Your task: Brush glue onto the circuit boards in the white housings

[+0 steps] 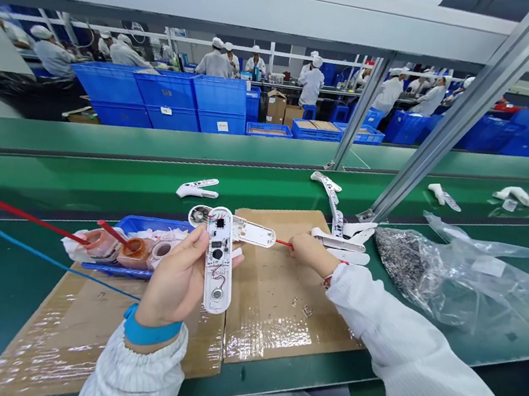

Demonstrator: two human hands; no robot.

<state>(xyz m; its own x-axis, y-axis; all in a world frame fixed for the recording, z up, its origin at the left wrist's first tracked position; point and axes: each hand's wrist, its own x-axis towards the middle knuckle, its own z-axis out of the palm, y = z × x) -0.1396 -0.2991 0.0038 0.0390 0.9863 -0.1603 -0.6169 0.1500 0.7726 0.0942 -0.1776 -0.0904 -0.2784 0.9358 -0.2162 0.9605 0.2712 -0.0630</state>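
My left hand (178,278), with a blue band at its wrist, grips an opened white plastic device (218,271). A circuit board with red wires and a round metal disc shows in the half facing me. Its other half, a hollow white shell (254,232), points right. My right hand (312,253) is closed around a thin red stick (283,242), whose visible end meets or nearly meets the shell's tip. Whether they touch I cannot tell. Both hands are above a cardboard sheet (269,320) with a few tiny metal pieces (306,311) on it.
At left, a blue tray (138,224) holds several wrapped jars (134,252), two with red sticks. A blue cord (56,258) runs to my left wrist. White device parts (343,243) and a clear bag of small dark parts (409,259) lie right. A green conveyor (95,178) and metal post (460,122) stand beyond.
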